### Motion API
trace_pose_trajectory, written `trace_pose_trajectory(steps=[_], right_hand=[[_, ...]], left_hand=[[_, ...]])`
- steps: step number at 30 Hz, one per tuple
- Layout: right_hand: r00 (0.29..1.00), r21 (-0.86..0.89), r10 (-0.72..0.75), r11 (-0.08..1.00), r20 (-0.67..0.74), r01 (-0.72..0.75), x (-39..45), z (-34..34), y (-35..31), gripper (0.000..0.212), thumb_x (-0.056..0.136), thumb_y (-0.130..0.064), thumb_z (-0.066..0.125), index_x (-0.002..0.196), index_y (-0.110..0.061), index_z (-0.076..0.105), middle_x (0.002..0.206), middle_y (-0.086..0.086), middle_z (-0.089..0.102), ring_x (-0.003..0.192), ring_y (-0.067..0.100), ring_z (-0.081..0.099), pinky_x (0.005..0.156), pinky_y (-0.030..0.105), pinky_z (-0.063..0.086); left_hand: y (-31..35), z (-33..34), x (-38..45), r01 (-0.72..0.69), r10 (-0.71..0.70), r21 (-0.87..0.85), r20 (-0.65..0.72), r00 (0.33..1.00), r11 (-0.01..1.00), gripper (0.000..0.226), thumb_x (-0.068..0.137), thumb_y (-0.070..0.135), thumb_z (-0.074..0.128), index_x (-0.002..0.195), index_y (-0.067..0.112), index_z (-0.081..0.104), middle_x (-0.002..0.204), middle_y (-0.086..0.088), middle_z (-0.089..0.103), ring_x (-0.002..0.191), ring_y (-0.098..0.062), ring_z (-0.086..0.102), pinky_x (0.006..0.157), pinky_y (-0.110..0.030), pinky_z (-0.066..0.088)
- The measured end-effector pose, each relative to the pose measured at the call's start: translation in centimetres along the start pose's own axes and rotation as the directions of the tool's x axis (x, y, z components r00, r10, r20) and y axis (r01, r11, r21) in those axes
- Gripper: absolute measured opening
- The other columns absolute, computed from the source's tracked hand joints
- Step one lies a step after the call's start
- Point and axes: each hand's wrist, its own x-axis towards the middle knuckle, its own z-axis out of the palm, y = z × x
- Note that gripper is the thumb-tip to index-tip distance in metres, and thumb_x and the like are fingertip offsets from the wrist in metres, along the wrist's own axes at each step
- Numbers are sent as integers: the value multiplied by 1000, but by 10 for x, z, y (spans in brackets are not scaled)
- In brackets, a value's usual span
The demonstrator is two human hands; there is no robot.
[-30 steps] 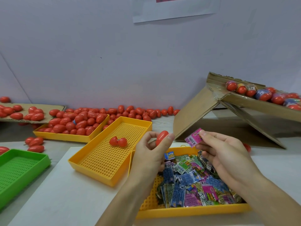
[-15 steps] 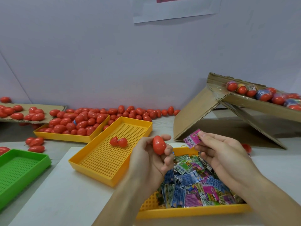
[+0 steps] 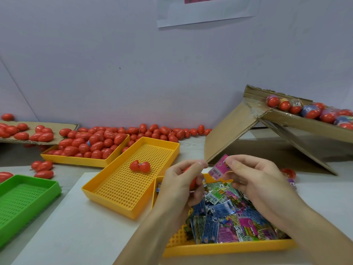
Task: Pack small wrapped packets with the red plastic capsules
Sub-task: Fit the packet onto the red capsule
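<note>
My left hand (image 3: 181, 186) curls around a red capsule (image 3: 193, 183), now mostly hidden in the palm, with thumb and forefinger raised. My right hand (image 3: 256, 180) pinches a small pink wrapped packet (image 3: 218, 169) just right of the left fingertips. Both hands hover over a yellow tray (image 3: 229, 247) filled with several blue, green and pink packets (image 3: 225, 217). An opened red capsule (image 3: 139, 166) lies in the middle yellow tray (image 3: 107, 192).
A yellow tray (image 3: 76, 160) heaped with red capsules stands at the back left, more capsules lie along the wall. A green tray (image 3: 24, 199) sits at the left. A tilted cardboard box (image 3: 286, 127) with packed capsules stands at the right.
The red capsule has sunk from my left fingertips into the palm. My two hands have come closer, the pink packet now almost touching my left fingers.
</note>
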Motion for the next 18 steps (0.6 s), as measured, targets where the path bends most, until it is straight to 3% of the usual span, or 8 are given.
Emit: trace_pose_trajectory(steps=[3,6,9,13,18], right_hand=[[984,-259,-172,949,49,179,-5,4,-1,21,76,-40,68,86,-27,80,84,-4,77,79,5,71,65,16,52],[977,-325,-210,921,45,213,-6,4,0,23,76,-42,66,89,-28,79,82,-8,77,78,2,70,66,9,50],[983,-294,-182,939,14,178,-3,3,4,22,80,-39,66,93,-26,78,83,-4,77,78,7,71,65,17,54],[987,-253,-155,957,-29,143,1,1,6,18,95,-21,61,91,-24,78,82,2,76,78,15,72,66,28,55],[987,-296,-131,943,91,152,-4,3,4,24,86,-39,62,99,-25,78,89,-2,78,88,13,73,76,31,60]], left_hand=[[-2,0,-3,-55,47,182,50,998,982,29,75,44,78,80,16,75,58,6,45,44,-7,36,39,-20,30],[-4,1,-5,-102,98,314,28,995,944,27,68,44,80,81,20,78,54,14,54,44,-4,46,42,-16,35],[-4,-1,-3,-84,87,262,-1,996,961,21,69,38,80,75,18,77,51,13,51,41,-4,41,41,-17,33],[-3,-3,-1,-61,64,198,-8,998,978,29,64,41,81,74,15,76,52,6,43,42,-9,35,40,-20,30],[-6,-2,-1,-38,30,244,35,999,969,24,75,37,78,81,14,77,54,5,45,45,-9,38,43,-20,33]])
